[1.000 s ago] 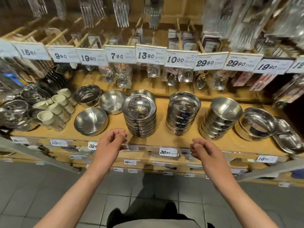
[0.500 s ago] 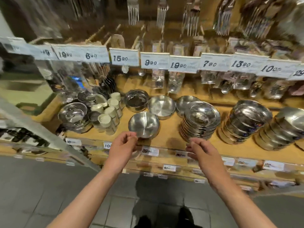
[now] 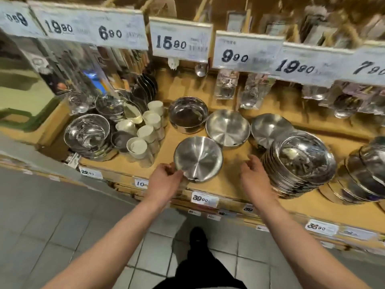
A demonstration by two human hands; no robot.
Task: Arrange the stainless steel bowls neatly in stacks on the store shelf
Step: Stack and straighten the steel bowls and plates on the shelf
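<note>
1. Fingers (image 3: 177,174) of the left hand (image 3: 164,182) pinch the near rim of a loose steel bowl (image 3: 198,158) at the shelf's front; the right hand (image 3: 253,176) hovers spread and empty beside it.
2. A one-sided pinch could tip the slick bowl off the wooden shelf (image 3: 227,184) edge.
3. Just right of the fingers, a leaning bowl stack (image 3: 300,165) could topple if knocked.
4. Below: grey tiled floor (image 3: 62,226), price tags overhead.

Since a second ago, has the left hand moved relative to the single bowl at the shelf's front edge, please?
Yes. The left hand has moved forward to the front bowl; its fingers now touch the near rim, where earlier it hovered short of the shelf.
</note>
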